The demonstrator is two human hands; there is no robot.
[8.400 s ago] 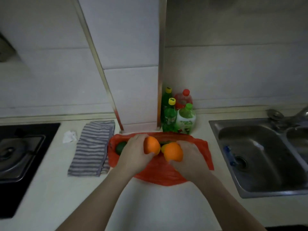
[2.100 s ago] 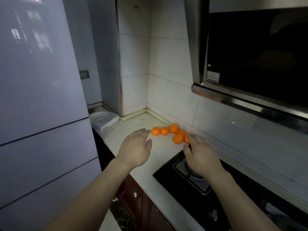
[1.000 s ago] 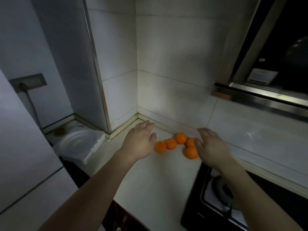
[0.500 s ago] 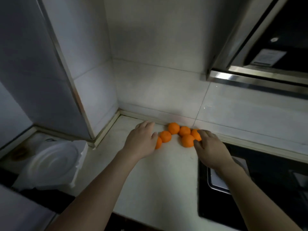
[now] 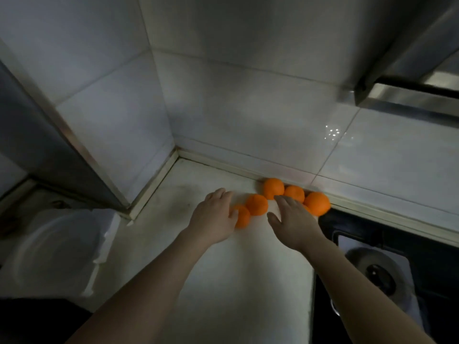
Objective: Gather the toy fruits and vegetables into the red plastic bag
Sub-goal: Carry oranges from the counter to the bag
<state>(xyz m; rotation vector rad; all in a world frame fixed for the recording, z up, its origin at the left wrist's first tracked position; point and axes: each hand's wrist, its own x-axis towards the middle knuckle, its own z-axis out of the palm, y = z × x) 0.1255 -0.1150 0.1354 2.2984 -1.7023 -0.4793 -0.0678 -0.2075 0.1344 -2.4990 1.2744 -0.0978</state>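
Hovering over toy oranges (image 5: 257, 204) on counter (image 5: 223, 281), left hand (image 5: 213, 219) and right hand (image 5: 293, 224), each grip spread, empty.

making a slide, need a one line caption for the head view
Left hand and right hand, both open, reach for a cluster of toy oranges on the countertop beside the stove.

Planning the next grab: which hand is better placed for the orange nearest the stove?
Right. The right hand lies beside the stove-side orange; the left hand sits at the row's other end, by the leftmost orange.
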